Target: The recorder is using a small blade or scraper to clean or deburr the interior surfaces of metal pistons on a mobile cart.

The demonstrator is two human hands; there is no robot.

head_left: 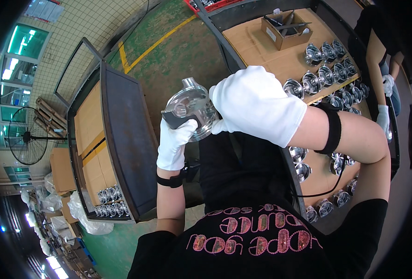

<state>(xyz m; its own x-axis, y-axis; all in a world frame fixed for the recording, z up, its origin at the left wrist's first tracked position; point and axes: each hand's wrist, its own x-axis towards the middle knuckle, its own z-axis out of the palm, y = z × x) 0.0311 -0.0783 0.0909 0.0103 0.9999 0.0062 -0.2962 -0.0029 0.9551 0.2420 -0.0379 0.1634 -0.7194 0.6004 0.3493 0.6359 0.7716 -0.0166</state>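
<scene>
A shiny round metal housing (pixel 187 103) with a short neck on its far side is held up in front of me. My left hand (pixel 174 142), in a white glove, grips its near left edge, the thumb lying over a dark flat section of the rim. On the opposite side, my gloved right hand (pixel 259 104) is closed against the housing's right edge. Its fingertips are mostly hidden, so anything small inside that hand cannot be made out.
To the right, a cardboard-lined bench (pixel 252 42) carries rows of similar metal housings (pixel 312 83) and a small box of tools (pixel 285 35). A dark-framed cart (pixel 127 116) stands at left, near a fan (pixel 28 136). Another person's gloved hand (pixel 383 116) is beyond the bench.
</scene>
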